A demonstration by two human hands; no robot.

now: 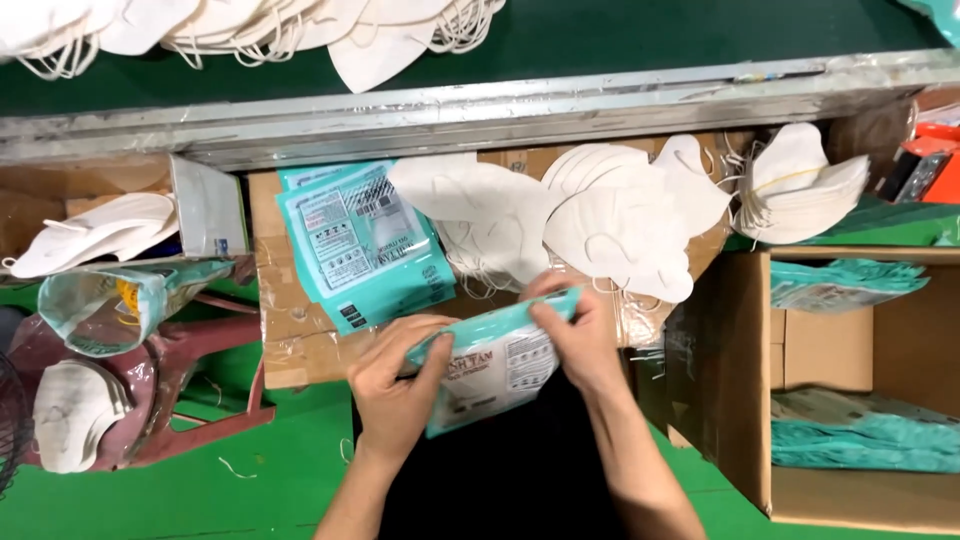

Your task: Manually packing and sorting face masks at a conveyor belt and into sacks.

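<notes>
Both hands hold one teal and white mask pouch (497, 366) over my lap. My left hand (392, 378) grips its left end, thumb on top. My right hand (575, 335) pinches its upper right edge. Just beyond, on a cardboard sheet (290, 335), lies a stack of flat teal pouches (362, 248) on the left and a spread pile of white folded face masks (590, 215) on the right.
An open cardboard box (740, 390) at right holds filled teal pouches (860, 440). More white masks (800, 185) stack at upper right and on the green conveyor (640, 35) beyond a metal rail (480, 105). A red plastic stool (190, 350) with masks stands at left.
</notes>
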